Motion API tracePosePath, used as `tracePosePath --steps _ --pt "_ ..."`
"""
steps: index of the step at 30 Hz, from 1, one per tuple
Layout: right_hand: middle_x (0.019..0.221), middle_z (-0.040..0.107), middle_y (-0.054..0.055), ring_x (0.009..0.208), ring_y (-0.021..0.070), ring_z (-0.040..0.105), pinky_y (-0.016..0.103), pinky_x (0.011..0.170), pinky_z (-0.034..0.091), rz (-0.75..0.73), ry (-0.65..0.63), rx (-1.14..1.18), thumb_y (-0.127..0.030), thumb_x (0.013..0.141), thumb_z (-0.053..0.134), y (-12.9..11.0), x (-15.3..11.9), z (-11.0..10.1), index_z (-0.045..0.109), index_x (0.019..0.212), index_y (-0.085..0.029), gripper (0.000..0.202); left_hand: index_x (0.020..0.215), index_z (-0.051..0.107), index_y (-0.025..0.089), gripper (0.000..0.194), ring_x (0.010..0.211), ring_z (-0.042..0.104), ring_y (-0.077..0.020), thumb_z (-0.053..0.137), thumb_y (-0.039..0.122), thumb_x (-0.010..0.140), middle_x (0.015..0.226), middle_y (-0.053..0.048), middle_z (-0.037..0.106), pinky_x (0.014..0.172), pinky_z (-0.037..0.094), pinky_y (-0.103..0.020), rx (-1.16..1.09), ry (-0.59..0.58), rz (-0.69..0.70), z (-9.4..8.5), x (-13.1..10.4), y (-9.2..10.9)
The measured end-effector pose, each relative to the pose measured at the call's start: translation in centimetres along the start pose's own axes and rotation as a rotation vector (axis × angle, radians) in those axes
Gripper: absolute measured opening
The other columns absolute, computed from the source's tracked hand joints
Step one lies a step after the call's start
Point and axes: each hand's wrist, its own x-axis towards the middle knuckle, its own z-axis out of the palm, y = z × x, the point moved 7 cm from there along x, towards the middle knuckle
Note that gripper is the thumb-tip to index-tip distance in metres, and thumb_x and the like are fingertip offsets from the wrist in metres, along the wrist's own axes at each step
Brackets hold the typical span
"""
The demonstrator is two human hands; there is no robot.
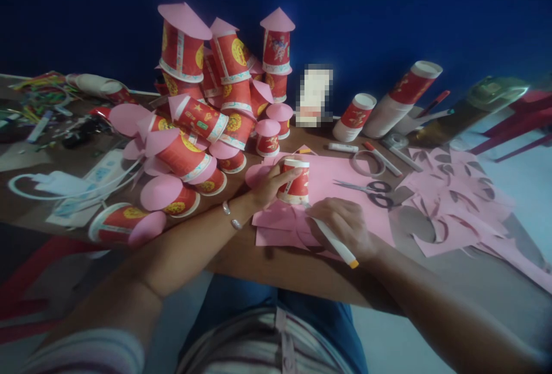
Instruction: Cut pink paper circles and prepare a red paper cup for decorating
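My left hand (273,185) is wrapped round a red paper cup (298,183) with white bands at top and bottom. The cup stands on stacked pink paper sheets (276,230). A white marker (334,239) with an orange end is gripped in my right hand (342,224), its tip close to the cup's lower edge. Whether the tip touches paper or cup, I cannot tell. Black-handled scissors (375,189) lie open on the pink paper just beyond my right hand.
Red cups with pink paper cones (185,20) are piled at left. Stacked cups (401,95) lean at the back right. Cut pink scraps (457,201) cover the right side. A roll of tape (367,163), pens, a power strip (92,184) and a white cable lie about.
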Motion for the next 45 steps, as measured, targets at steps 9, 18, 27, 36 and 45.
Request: tracePosePath --steps 9,18,27,36,45 --pt "0.086 0.073 0.007 0.078 0.0178 0.072 0.029 0.067 0.060 -0.014 0.037 -0.013 -0.011 0.094 0.065 -0.3 0.6 -0.3 0.060 0.114 -0.016 0.020 0.120 0.065 0.017 0.053 0.097 0.069 -0.0196 0.082 0.042 0.076 0.107 -0.005 0.072 0.084 0.053 -0.032 0.035 0.010 -0.010 0.0 -0.1 0.1" --pt "0.089 0.076 0.008 0.074 0.0163 0.074 0.027 0.066 0.060 0.005 0.053 -0.048 -0.015 0.096 0.065 0.1 0.7 -0.6 0.062 0.112 -0.015 0.016 0.139 0.057 0.021 0.066 0.100 0.069 -0.0225 0.080 0.038 0.080 0.119 -0.008 0.070 0.084 0.055 -0.034 -0.047 -0.134 -0.064 0.0 -0.6 -0.4" --pt "0.090 0.077 0.007 0.078 0.0168 0.075 0.027 0.068 0.063 0.022 0.113 -0.033 -0.012 0.095 0.065 0.4 0.5 -1.0 0.062 0.117 -0.016 0.022 0.145 0.050 0.027 0.088 0.087 0.069 -0.0174 0.086 0.014 0.066 0.112 -0.005 0.071 0.078 0.055 -0.031 0.008 -0.185 -0.136 0.6 -0.8 -0.3" --pt "0.106 0.077 0.017 0.099 0.0242 0.076 0.038 0.080 0.066 0.023 0.117 0.013 -0.011 0.093 0.068 0.2 0.7 -1.4 0.061 0.120 -0.014 0.029 0.113 0.071 0.020 0.046 0.090 0.072 -0.0186 0.079 0.017 0.068 0.097 -0.003 0.077 0.088 0.057 -0.034 -0.262 -0.128 -0.088 0.3 -0.3 1.1" --pt "0.108 0.077 0.017 0.101 0.0238 0.076 0.037 0.082 0.066 0.024 0.108 -0.001 -0.014 0.094 0.069 0.7 0.3 -1.0 0.063 0.116 -0.013 0.023 0.116 0.071 0.018 0.044 0.087 0.071 -0.0187 0.076 0.020 0.072 0.100 -0.005 0.077 0.084 0.056 -0.034 -0.249 -0.102 -0.089 0.0 -0.3 0.5"
